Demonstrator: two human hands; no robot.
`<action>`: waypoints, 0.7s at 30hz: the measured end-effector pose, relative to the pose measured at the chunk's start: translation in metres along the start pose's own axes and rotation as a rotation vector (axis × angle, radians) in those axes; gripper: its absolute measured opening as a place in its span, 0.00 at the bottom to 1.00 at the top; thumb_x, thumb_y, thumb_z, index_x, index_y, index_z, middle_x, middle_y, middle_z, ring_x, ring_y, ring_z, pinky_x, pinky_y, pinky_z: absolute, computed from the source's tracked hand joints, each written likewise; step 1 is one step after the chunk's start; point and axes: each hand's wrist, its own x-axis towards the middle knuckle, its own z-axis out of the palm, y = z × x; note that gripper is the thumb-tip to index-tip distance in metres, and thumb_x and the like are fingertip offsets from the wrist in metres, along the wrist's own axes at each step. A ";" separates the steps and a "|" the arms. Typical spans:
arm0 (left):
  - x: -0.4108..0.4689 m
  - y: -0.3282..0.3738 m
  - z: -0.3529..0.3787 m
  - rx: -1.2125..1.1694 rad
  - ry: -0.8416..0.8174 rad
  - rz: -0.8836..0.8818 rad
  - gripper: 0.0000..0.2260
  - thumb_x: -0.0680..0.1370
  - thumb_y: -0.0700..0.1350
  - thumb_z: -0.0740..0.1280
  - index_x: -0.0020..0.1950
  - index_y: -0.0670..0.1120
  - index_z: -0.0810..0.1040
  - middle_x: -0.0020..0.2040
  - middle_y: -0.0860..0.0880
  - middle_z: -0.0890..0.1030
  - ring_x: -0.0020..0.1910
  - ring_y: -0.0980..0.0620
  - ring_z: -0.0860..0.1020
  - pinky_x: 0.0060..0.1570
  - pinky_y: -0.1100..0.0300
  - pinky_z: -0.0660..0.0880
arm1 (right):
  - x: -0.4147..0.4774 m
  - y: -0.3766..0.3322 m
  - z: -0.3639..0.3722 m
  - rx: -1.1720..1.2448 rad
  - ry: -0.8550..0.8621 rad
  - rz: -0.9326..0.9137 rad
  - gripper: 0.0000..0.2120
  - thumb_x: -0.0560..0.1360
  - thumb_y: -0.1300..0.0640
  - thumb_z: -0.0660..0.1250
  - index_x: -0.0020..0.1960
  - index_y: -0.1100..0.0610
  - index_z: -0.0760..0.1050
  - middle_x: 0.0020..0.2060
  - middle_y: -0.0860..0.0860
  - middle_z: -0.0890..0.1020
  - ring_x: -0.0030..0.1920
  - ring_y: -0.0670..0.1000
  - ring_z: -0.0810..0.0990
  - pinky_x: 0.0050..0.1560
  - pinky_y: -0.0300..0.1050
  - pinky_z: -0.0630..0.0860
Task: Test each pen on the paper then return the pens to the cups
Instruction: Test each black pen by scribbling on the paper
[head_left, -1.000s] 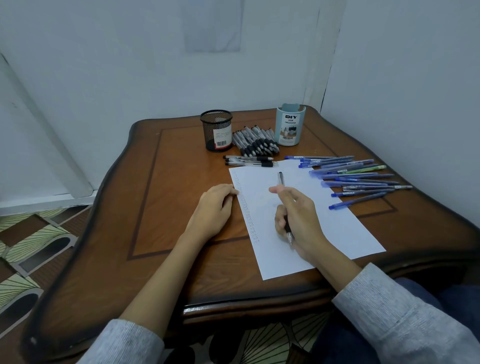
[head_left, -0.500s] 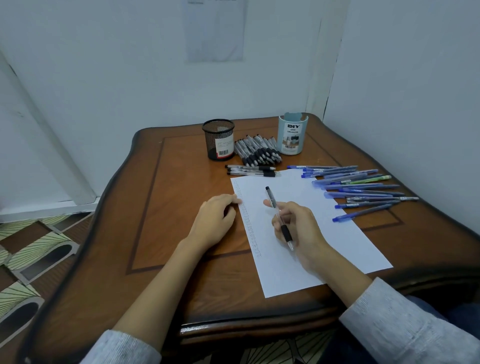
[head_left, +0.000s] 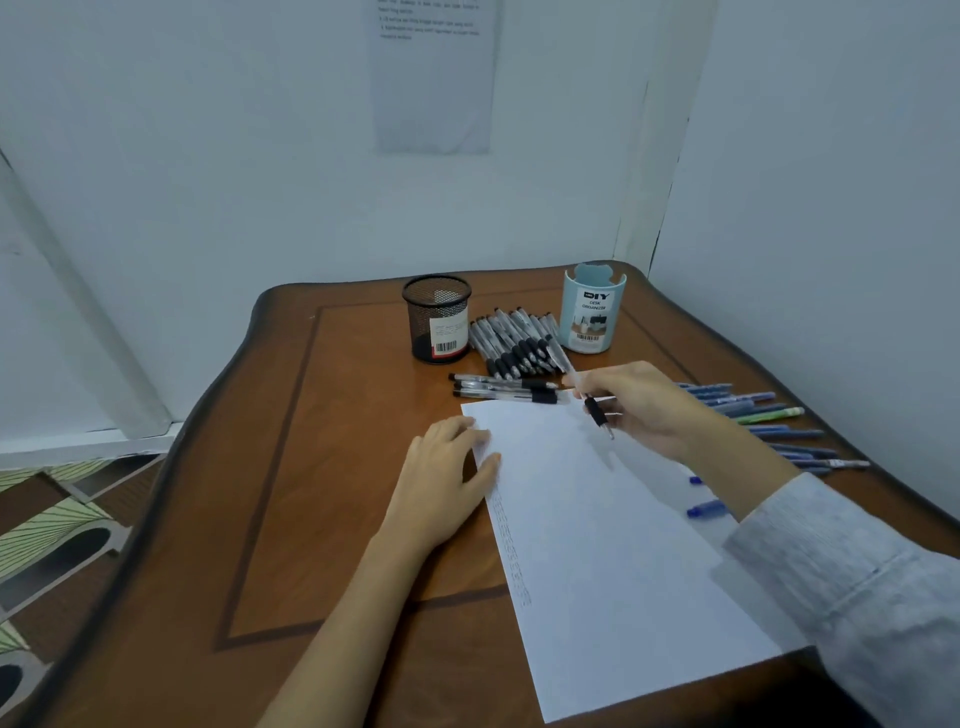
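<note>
A white sheet of paper (head_left: 613, 545) lies on the wooden table (head_left: 311, 467), with a column of small pen marks down its left edge. My left hand (head_left: 441, 478) rests flat on the paper's left edge. My right hand (head_left: 644, 405) holds a black-grip pen (head_left: 592, 402) above the paper's far end, tip pointing down towards me. A black mesh cup (head_left: 438, 325) and a light blue cup (head_left: 592, 309) stand at the back, both without visible pens. Several black pens (head_left: 519, 345) lie between the cups.
Three black pens (head_left: 501, 388) lie in a row just beyond the paper. Several blue pens (head_left: 763, 421) and a green one are spread to the right of the paper, partly hidden by my right arm. Walls close in behind and to the right.
My right hand has lifted off the paper and moved away from me towards the far end, carrying the pen. My left hand stays on the paper's edge. The camera has tilted up.
</note>
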 end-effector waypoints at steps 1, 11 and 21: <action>0.000 0.000 0.000 -0.027 -0.006 -0.004 0.17 0.80 0.51 0.60 0.67 0.48 0.74 0.66 0.54 0.71 0.66 0.58 0.66 0.56 0.67 0.57 | 0.008 -0.003 0.001 -0.044 0.016 -0.028 0.12 0.74 0.66 0.67 0.56 0.69 0.78 0.46 0.57 0.79 0.41 0.51 0.75 0.40 0.41 0.73; 0.003 -0.004 0.004 -0.137 -0.027 -0.047 0.19 0.80 0.54 0.60 0.70 0.52 0.70 0.71 0.58 0.66 0.70 0.62 0.62 0.64 0.69 0.55 | 0.093 -0.025 0.049 -0.290 0.278 -0.283 0.06 0.72 0.64 0.73 0.49 0.62 0.83 0.49 0.54 0.83 0.50 0.48 0.78 0.55 0.41 0.75; 0.003 -0.007 0.005 -0.143 -0.021 -0.040 0.20 0.79 0.56 0.59 0.70 0.53 0.69 0.72 0.60 0.64 0.69 0.64 0.60 0.64 0.71 0.53 | 0.128 -0.023 0.067 -0.508 0.308 -0.396 0.07 0.73 0.64 0.71 0.51 0.64 0.82 0.52 0.58 0.83 0.53 0.52 0.80 0.50 0.37 0.73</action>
